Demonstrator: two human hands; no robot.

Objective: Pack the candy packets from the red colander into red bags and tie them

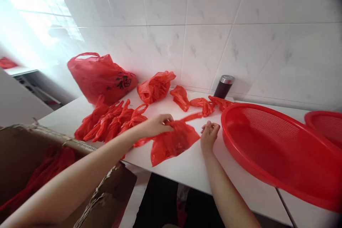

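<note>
Pinched in my left hand (161,125) is the top of a red plastic bag (175,140), which hangs spread out just over the white table. A strip of the bag, like a handle, stretches to the right. My right hand (210,133) is beside the bag's right edge, with its fingers curled in and nothing visible in them. Left of the held bag lie several knotted red plastic bags (113,121) in a row, partly behind my left hand. Small crumpled red bags (202,105) lie beyond my hands.
A large red basket (263,149) stands at the right, another basket (324,124) behind it. Along the tiled wall are a dark flask (224,86), a bundle of red bags (155,87) and a big full red bag (101,77). An open cardboard box (114,196) holds red bags at lower left.
</note>
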